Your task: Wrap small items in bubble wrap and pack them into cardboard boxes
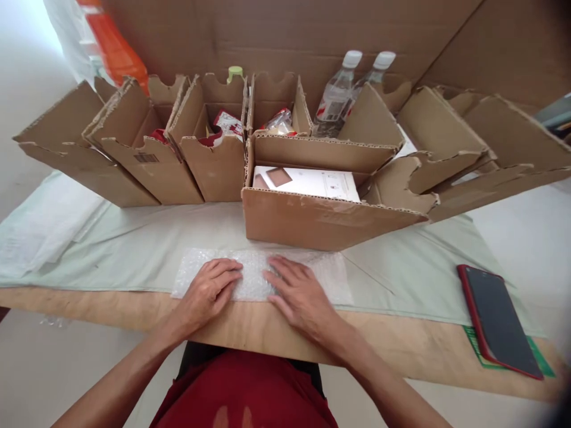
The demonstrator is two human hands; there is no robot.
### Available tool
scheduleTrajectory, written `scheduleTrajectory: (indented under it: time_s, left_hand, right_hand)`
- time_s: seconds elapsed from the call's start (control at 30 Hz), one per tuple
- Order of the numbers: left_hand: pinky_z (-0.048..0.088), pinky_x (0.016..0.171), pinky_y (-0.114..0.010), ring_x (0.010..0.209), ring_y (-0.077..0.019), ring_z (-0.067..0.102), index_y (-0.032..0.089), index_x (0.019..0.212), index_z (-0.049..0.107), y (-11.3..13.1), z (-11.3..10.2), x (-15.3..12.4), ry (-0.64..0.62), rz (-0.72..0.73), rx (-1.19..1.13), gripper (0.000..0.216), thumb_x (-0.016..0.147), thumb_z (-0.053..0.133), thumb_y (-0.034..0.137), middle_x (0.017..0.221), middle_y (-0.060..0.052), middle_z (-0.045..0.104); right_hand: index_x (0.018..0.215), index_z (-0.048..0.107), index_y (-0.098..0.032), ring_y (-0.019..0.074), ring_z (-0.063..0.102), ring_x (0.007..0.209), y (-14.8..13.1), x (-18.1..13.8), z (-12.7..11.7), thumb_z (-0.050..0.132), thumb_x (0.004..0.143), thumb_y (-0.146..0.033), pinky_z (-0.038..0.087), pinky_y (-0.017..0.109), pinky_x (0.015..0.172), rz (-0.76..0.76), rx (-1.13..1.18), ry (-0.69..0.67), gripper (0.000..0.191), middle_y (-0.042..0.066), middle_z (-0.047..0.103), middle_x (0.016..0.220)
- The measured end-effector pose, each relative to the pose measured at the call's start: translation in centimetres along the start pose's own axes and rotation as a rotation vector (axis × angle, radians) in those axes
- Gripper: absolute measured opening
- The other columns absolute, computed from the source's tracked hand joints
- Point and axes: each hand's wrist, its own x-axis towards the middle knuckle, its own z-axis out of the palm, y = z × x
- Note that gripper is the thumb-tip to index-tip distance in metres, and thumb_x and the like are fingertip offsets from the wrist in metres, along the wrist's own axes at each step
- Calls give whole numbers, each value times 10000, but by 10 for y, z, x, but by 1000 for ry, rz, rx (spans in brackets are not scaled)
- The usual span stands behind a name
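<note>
Clock refs centred on bubble wrap, 12 = away from wearer.

Bubble wrap (255,284): flat strip, dead centre, long side running 9 to 3, along near edge of pale green cloth (134,252) on wooden worktop (120,308).

Left hand (214,286): on wrap at 9, palm down, fingers together and slightly bent, pointing toward 2. Open, nothing gripped.
Right hand (297,291): on wrap at 3, palm down, fingers a bit spread, pointing toward 10. Also open, no grip. Strip of wrap visible between the two; hands not touching each other.

Nearest carton: open cardboard box (321,223) at 1, just beyond wrap, white printed box (307,183) inside. Row of open cardboard bins (218,169) behind, fanned 10 to 2; red packets (227,126) in one near 11. Clear bottles (336,89), white caps, between 12 and 1. Orange bottle-shaped item (116,47) far out at 11, blurred.

White plastic sheeting (40,232) between 9 and 10. Phone (502,321), red case, just past 3, on top of flat green item (482,351).
</note>
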Motion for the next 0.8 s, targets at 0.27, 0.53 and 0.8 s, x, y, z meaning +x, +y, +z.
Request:
scheduleTrajectory:
  time_s: [0.27, 0.53, 0.8]
  left_hand:
    - [542, 995, -425, 1194, -238, 630, 214, 1128, 646, 3, -3, -5, 11, -13, -38, 230, 973, 536, 86, 1248, -84, 694]
    - [557, 891, -579, 1083, -401, 651, 149, 1132, 658, -21, -39, -51, 223, -363, 569, 353, 968, 566, 447, 1211, -210, 664]
    - [584, 825, -406, 1007, -290, 710, 213, 823, 609, -8, -36, -48, 242, -504, 364, 174, 922, 507, 314, 1102, -122, 738]
  right_hand:
    - [1065, 724, -194, 334, 686, 1123, 83, -119, -46, 395, 1045, -453, 523, 489, 876, 511, -261, 253, 420, 132, 745, 1193]
    - [1110, 703, -148, 366, 659, 1147, 76, -60, -22, 408, 1028, -495, 525, 509, 866, 465, -272, 290, 463, 174, 718, 1238]
    - [927, 681, -249, 215, 729, 754, 25, -85, -31, 611, 930, -470, 582, 303, 686, 685, 326, 345, 232, 26, 768, 880]
